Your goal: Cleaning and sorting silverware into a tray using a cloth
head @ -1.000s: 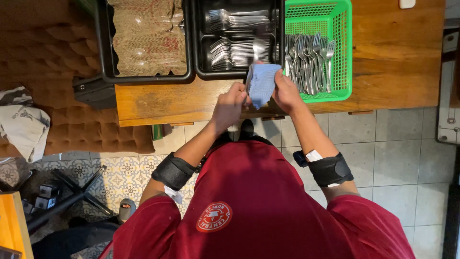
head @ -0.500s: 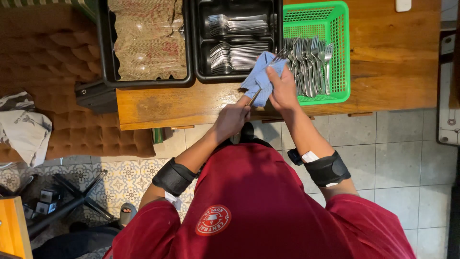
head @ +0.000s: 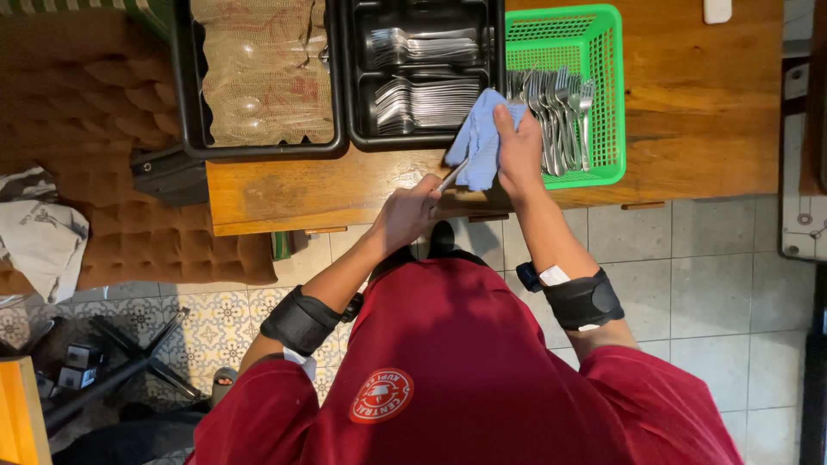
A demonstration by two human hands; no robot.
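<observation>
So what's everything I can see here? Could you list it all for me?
cloth: one, light blue, over the utensil's far end
utensil: one, silver, between both hands
green basket: one, holds forks, right on the table
cutlery tray: one, black, sorted cutlery, centre
second tray: one, black, brownish lining, left
table: one, brown wood
left hand: grips the utensil's handle
right hand: presses the cloth
</observation>
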